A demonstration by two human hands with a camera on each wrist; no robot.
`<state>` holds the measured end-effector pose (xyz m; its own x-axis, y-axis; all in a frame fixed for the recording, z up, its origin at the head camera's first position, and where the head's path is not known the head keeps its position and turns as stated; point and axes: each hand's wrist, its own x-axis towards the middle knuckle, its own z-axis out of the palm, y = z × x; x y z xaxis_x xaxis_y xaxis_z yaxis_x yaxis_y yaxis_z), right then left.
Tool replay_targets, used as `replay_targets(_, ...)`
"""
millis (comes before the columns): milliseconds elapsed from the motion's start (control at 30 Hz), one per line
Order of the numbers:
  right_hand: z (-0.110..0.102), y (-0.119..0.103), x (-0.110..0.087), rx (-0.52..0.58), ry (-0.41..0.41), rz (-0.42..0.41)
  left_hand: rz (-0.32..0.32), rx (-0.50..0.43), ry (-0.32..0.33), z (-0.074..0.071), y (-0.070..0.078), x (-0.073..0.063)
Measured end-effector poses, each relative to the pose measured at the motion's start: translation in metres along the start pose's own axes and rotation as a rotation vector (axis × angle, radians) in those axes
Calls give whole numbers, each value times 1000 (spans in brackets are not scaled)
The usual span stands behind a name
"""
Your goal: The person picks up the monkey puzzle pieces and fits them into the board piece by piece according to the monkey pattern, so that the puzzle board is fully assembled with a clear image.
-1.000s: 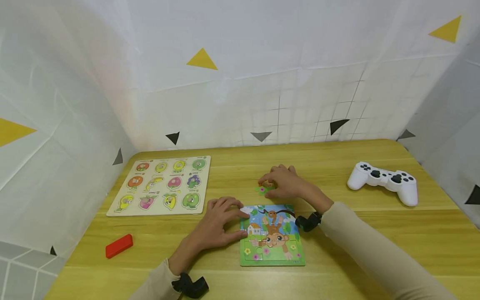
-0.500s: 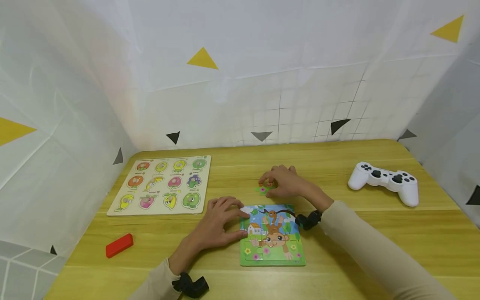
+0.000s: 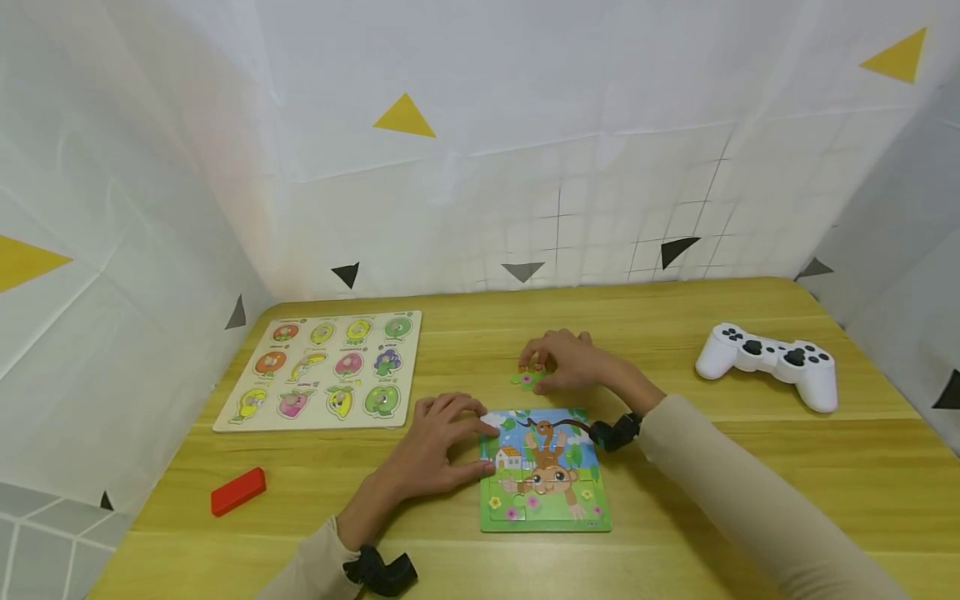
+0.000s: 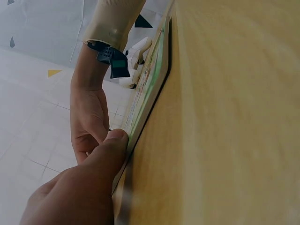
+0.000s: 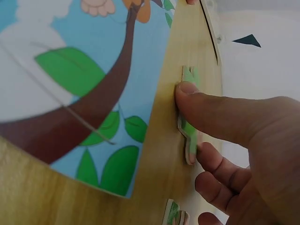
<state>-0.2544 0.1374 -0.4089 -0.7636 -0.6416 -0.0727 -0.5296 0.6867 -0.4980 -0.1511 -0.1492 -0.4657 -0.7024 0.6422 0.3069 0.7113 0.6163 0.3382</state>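
In the head view a square monkey jigsaw puzzle (image 3: pixel 546 472) lies on the table, its picture showing a monkey, a branch and a house. My left hand (image 3: pixel 438 450) rests at its left side, thumb and index fingertips touching the edge, fingers loosely bent. Just beyond the puzzle's far edge, my right hand (image 3: pixel 570 362) pinches a green puzzle piece (image 3: pixel 527 380) with a pink flower. In the right wrist view the thumb (image 5: pixel 206 110) lies along that piece's edge, the fingers curled at its other side. Another small piece (image 5: pixel 169 212) shows below it there.
A wooden fruit peg board (image 3: pixel 318 372) lies at the back left of the table (image 3: pixel 637 554). In front of it is a red block (image 3: pixel 238 492). A white game controller (image 3: pixel 767 362) sits at the far right. White sheeting (image 3: pixel 480 192) hangs behind the table.
My right fingers have shifted slightly at the puzzle piece, and more of its flowered face shows. The right wrist has moved a little. My left hand and the monkey puzzle have not moved.
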Motion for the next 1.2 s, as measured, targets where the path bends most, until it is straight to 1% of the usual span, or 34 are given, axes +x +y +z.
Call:
replay_targets(167,1,4,1,42,17,-35,3,2,5,1,0,0)
replay_targets(333,2,7,0,80,17,-51,1,4,3,2,-1,0)
replay_targets(600,0,7,-2,-35,37,-89,31,11,33,1,0,1)
replay_targets(733,-3,2,-4,-56,18,-95,19,7,19,1,0,1)
replay_targets(900,-3,2,-4,-76,12,-102,0,-3,1,1,0,0)
replay_targets(1000,-2,5,-4,-49,15,-99,4,1,4,1,-1,0)
replay_targets(1200,-2,11,-5,77,32,-95,7,5,6,1,-1,0)
